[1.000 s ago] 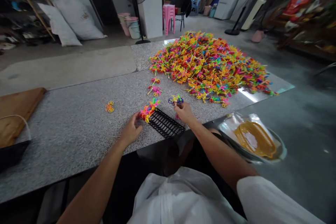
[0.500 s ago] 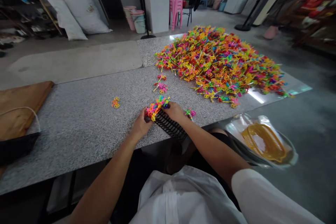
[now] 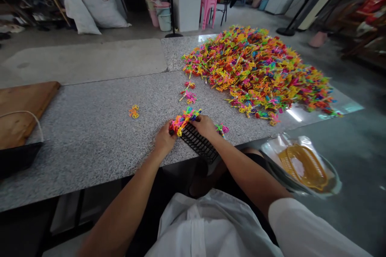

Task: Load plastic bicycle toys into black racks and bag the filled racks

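Your left hand (image 3: 164,139) and right hand (image 3: 205,125) are both curled closed on the bundle of colourful pieces (image 3: 183,119) — atop the black rack (image 3: 199,144) at the counter's (image 3: 90,128) near edge.

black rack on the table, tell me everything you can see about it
The black rack looks like a plastic grid of small slots, long and narrow. It lies flat on the granite table at an angle, its near end reaching the table's front edge. Its far end is filled with a cluster of bright plastic pieces. The left hand rests at its left side by that cluster, and the right hand lies over its upper part. The remaining slots look empty.
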Available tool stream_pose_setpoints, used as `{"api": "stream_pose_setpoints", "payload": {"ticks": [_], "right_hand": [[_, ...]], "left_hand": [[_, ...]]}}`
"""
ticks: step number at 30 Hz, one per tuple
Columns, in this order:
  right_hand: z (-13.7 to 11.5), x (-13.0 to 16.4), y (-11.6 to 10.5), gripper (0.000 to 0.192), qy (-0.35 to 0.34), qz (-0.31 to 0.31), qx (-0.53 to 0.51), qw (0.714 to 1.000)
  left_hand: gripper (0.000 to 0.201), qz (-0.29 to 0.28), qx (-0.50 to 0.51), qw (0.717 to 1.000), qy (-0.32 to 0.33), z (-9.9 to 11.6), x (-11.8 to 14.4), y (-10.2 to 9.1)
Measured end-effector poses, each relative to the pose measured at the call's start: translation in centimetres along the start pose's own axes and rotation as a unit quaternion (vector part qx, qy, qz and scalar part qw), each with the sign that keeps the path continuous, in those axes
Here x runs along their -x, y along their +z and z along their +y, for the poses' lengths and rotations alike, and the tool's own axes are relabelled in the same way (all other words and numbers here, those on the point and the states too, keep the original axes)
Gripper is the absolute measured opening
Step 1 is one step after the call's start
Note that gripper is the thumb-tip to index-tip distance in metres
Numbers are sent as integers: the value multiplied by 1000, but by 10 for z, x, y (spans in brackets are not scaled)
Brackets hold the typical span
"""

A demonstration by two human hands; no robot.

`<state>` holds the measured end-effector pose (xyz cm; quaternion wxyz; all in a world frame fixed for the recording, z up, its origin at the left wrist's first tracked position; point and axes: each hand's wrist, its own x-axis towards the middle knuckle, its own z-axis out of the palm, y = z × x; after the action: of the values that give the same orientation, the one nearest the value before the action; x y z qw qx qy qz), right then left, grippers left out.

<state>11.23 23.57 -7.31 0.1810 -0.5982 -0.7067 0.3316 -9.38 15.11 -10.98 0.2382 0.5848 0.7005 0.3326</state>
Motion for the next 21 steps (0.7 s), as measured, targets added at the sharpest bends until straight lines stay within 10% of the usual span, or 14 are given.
{"api": "stream_pose_setpoints", "payload": {"ticks": [13,21], "right_hand": [[-14,9,10,23,-39,-6,124,992],[40,35,-86,23,26,3,161,987]], "left_hand": [[67,6,-17,1000,-4,-7,-1,1],[69,12,-18,1000,6,-6,-2,-1]]}}
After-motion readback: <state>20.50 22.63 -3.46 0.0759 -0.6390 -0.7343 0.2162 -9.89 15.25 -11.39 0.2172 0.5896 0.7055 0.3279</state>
